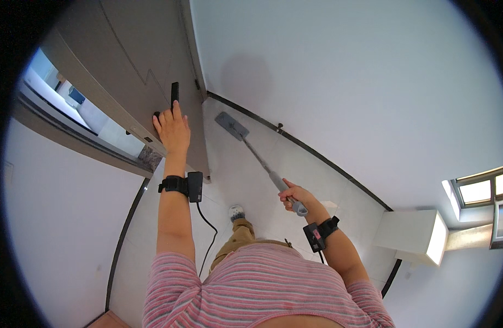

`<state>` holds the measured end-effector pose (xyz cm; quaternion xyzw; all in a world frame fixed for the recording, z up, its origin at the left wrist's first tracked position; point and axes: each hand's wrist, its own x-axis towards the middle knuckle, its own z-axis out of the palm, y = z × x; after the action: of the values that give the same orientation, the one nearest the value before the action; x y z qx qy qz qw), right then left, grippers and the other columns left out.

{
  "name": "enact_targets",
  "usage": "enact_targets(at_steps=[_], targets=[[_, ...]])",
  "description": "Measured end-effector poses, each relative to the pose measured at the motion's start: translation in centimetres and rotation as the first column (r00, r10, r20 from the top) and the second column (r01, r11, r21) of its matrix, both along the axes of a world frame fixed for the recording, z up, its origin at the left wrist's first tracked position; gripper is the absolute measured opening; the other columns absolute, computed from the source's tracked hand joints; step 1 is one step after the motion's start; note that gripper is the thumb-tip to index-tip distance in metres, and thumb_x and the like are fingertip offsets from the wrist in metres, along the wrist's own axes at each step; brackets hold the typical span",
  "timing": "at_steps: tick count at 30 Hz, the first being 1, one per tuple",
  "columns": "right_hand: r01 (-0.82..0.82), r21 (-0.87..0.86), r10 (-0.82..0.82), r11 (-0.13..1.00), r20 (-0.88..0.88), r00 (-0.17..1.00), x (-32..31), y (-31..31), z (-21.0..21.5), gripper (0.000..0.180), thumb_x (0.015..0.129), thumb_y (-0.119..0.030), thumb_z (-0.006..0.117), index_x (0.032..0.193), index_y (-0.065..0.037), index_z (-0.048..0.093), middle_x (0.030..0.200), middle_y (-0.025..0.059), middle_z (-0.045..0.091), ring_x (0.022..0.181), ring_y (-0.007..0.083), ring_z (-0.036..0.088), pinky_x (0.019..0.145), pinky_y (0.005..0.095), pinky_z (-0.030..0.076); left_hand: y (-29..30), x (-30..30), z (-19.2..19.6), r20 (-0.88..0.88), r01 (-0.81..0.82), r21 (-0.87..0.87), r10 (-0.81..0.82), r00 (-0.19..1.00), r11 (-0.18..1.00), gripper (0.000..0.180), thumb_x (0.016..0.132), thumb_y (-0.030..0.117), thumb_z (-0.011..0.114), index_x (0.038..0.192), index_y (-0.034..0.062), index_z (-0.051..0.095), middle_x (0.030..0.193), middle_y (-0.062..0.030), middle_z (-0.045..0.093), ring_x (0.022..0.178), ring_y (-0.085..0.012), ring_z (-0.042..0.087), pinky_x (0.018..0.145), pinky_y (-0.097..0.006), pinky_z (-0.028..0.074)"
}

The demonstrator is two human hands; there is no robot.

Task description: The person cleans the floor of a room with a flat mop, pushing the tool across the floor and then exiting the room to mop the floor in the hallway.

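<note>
My left hand (174, 134) reaches up to the brown door (145, 60), its fingers stretched out and spread against it. One fingertip meets the lower end of the black door handle (175, 94), and a small dark knob lies by the outer fingers. My right hand (296, 195) is wrapped round the grey grip of a flat mop (257, 156), close to the grip's end. The mop slants away to the far left, where its grey rectangular head (231, 125) rests on the pale floor, short of the wall.
A white wall (339, 82) with a dark baseboard (328, 157) runs along the right. On that baseboard sits a small doorstop (279, 127). At the right stands a white cabinet (407, 232) near a window (475, 191). Beyond the door edge, another room shows through the gap.
</note>
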<state>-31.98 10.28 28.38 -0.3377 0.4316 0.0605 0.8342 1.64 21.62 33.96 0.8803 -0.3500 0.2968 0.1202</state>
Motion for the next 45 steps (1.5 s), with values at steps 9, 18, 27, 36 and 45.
enact_targets(at_steps=[9,18,27,36,45], targets=[[-0.007,-0.017,0.008,1.000,0.056,0.998,-5.4,3.3,2.5,0.081,0.066,-0.001,0.052,0.126,-0.008,-0.002,0.052,0.0058,0.045,0.035,0.0129,0.039,0.033,0.0262,0.030,1.1,-0.4,-2.5,-0.095,0.039,-0.090,-0.048,0.994,0.995,0.058,0.073,0.019,0.051,0.122,0.0102,0.022,0.121,-0.0152,0.028,0.114,-0.0295,0.024,0.090,-0.043,0.022],[-0.007,-0.062,0.011,0.998,0.067,0.998,-5.6,4.2,1.9,0.081,0.063,0.000,0.052,0.125,-0.005,0.000,0.054,0.0074,0.046,0.034,0.0143,0.039,0.031,0.0271,0.030,7.6,-5.5,-18.8,-0.739,0.080,-0.176,-0.185,0.648,0.981,0.041,0.072,0.023,0.049,0.109,0.0059,0.041,0.105,-0.0188,0.045,0.098,-0.0334,0.042,0.080,-0.035,0.035],[0.022,-0.084,-0.012,0.996,0.113,0.993,-2.5,3.3,-2.6,0.077,0.068,-0.001,0.049,0.125,-0.011,-0.001,0.059,0.0059,0.048,0.037,0.0099,0.039,0.033,0.0232,0.030,12.4,-17.2,-20.0,-0.723,-0.350,-0.129,-0.330,-0.608,0.928,0.025,0.074,0.024,0.050,0.092,0.0091,0.044,0.082,-0.0055,0.053,0.076,-0.0158,0.052,0.063,-0.030,0.037],[0.138,-0.145,-0.116,0.980,0.152,0.982,-7.0,4.8,-2.4,0.076,0.065,-0.007,0.055,0.123,0.001,0.006,0.058,0.0033,0.048,0.040,0.0089,0.042,0.034,0.0220,0.033,14.8,-16.0,-20.0,-0.827,-0.413,-0.111,-0.314,-0.466,0.904,0.022,0.073,0.021,0.046,0.092,0.0109,0.045,0.075,-0.0041,0.054,0.067,-0.0142,0.053,0.060,-0.030,0.035],[0.096,-0.179,-0.094,0.979,0.021,0.995,-13.5,6.6,1.8,0.066,0.065,-0.004,0.053,0.121,0.002,0.018,0.057,0.0041,0.047,0.036,0.0093,0.041,0.030,0.0223,0.032,12.5,-17.4,-21.4,-0.841,-0.267,-0.066,-0.197,-0.503,0.962,0.025,0.076,0.024,0.046,0.096,0.0100,0.042,0.078,-0.0043,0.054,0.070,-0.0149,0.053,0.060,-0.029,0.037]])
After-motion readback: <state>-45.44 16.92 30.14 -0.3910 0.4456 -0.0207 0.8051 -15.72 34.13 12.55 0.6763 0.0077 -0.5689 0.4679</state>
